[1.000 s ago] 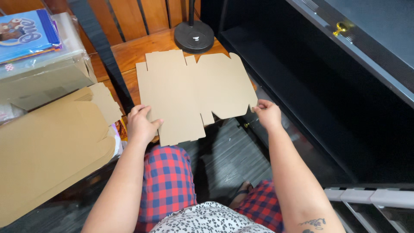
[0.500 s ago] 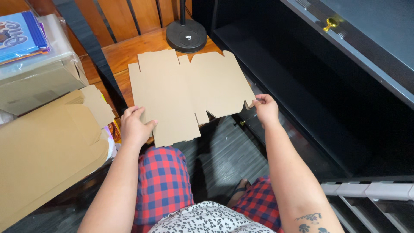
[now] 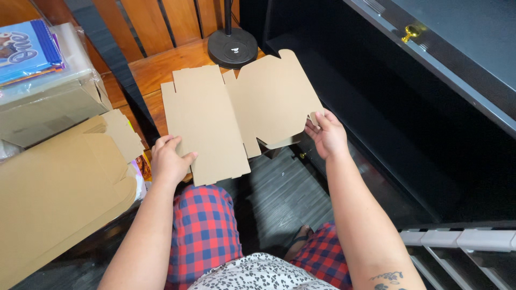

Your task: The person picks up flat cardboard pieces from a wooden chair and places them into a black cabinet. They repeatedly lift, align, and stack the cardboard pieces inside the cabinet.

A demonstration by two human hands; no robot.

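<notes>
Wooden slatted flooring [image 3: 161, 70] and a dark cabinet [image 3: 408, 139] frame a seated person seen from above. A flat, unfolded cardboard box blank [image 3: 231, 115] is held out level above the knees. The left hand [image 3: 169, 161] grips its near left edge, thumb on top and fingers curled under. The right hand [image 3: 327, 134] pinches a small tab at the right edge. Both arms reach forward, well apart. A stack of flat cardboard [image 3: 59, 182] lies left of the left hand, beside a wrapped box [image 3: 48, 102] topped with a blue book [image 3: 27, 51]. A round black stand base [image 3: 233, 48] sits beyond the blank. Red plaid shorts [image 3: 201, 231] cover the legs over grey flooring [image 3: 279, 198].
</notes>
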